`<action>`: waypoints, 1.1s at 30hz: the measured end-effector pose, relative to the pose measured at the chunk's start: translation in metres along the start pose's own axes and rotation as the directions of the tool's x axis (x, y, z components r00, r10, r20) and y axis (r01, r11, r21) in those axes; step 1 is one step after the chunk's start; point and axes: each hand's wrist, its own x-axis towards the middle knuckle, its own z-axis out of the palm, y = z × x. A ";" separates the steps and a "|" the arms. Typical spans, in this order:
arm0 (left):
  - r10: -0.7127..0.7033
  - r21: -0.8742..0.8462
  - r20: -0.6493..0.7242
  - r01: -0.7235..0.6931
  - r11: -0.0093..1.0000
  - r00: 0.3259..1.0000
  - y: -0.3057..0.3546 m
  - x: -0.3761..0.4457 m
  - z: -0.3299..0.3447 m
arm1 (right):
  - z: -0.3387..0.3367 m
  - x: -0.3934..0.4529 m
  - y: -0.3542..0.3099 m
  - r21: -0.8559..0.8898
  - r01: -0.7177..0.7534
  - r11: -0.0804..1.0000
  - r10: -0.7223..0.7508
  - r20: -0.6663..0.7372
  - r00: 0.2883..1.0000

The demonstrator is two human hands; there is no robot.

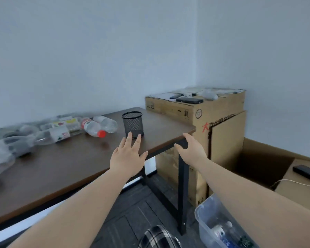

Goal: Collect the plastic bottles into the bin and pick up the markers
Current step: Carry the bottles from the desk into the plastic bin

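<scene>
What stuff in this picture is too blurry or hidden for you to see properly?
All from the head view:
- Pile on the table's left: motion blur; the items can't be told apart, and no markers can be made out.
- Clear bin: cut off by the bottom edge and partly behind the right arm; its bottle count is unclear.
- Mesh cup: its inside is too dark to see.
- Cardboard box top: things there are too small to name.
</scene>
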 end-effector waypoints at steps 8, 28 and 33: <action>-0.254 0.104 -0.110 0.266 0.958 0.961 -0.132 -0.056 -0.069 | 0.095 0.003 -0.143 0.096 0.295 0.951 -0.306 0.122 0.944; -0.481 0.310 -0.170 0.510 0.802 0.860 -0.289 -0.061 -0.099 | 0.266 0.101 -0.230 -0.305 0.273 0.912 -0.213 0.216 0.953; -0.486 0.340 -0.155 0.508 0.791 0.860 -0.291 -0.057 -0.088 | 0.273 0.096 -0.219 -0.231 0.307 0.923 -0.291 0.100 0.952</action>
